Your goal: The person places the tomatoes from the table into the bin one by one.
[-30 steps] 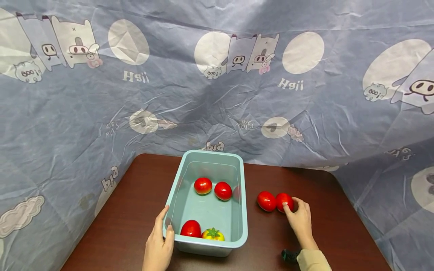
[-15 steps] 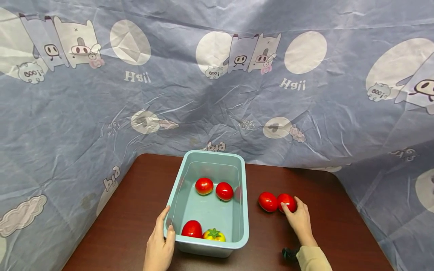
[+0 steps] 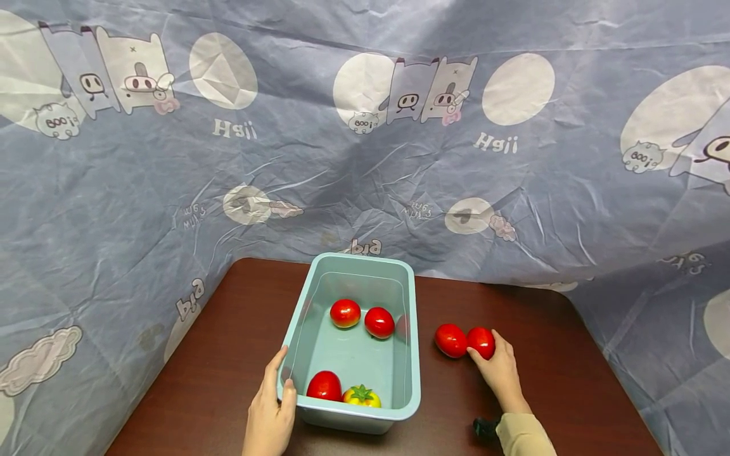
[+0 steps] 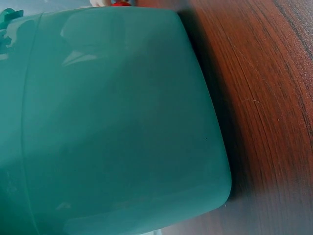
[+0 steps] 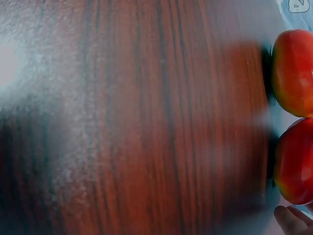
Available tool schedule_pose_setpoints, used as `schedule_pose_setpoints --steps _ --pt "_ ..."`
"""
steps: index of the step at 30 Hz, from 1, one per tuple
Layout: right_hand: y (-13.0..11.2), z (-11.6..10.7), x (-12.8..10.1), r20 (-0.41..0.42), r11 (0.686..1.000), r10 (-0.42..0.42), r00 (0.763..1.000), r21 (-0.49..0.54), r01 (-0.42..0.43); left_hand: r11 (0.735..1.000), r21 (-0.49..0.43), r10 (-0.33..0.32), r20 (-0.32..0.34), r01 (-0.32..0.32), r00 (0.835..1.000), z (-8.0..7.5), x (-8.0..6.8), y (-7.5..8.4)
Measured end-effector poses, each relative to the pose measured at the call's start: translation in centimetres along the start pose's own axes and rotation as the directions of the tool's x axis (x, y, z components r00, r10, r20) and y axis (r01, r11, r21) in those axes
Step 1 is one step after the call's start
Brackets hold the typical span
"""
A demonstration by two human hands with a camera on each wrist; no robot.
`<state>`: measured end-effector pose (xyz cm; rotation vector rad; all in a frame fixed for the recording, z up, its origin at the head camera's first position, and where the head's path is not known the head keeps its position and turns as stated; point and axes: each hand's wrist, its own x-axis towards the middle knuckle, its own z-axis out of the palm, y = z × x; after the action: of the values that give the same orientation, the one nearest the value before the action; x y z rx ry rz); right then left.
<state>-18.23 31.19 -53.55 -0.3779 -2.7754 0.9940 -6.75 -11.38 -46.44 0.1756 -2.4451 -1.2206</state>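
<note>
A right hand [image 3: 500, 372] is curling its fingers [image 3: 497, 342] around the right-hand tomato [image 3: 481, 341] of a touching pair on the brown table [image 3: 547, 354], its neighbour tomato [image 3: 451, 340] lying just beside. The left hand [image 3: 270, 415] is gripping the teal tub's [image 3: 414, 354] near-left corner, thumb hooked inside.

All the lettering I'm seeing is on the blue cartoon sheet [image 3: 365, 164] hung behind the table, and it reads mirrored. "Hgii" sits under the pale circle at upper left and again at upper right. "8ooj" shows on the little round creatures at far left, centre and far right. "Big", reversed, pokes out just above the tub's far rim and once more at lower left. Two faint small prints mid-sheet are too crumpled for me to make out.
</note>
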Motion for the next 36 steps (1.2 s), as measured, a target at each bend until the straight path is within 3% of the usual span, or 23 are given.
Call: schedule_pose_setpoints --steps 11,27,36 --pt "0.1 0.5 -0.6 0.031 0.999 0.037 0.999 0.034 -0.038 1.000 -0.012 -0.011 0.013 0.011 1.000 0.0 0.0 0.1" --pt "-0.7 1.2 -1.6 0.036 0.997 -0.072 0.997 0.011 0.071 1.000 -0.019 -0.023 0.031 0.024 0.999 -0.2 0.1 0.2" --pt "-0.9 1.2 -3.0 0.051 0.997 -0.078 0.996 0.016 0.078 0.999 -0.028 -0.015 0.025 0.016 1.000 -0.4 0.1 0.0"
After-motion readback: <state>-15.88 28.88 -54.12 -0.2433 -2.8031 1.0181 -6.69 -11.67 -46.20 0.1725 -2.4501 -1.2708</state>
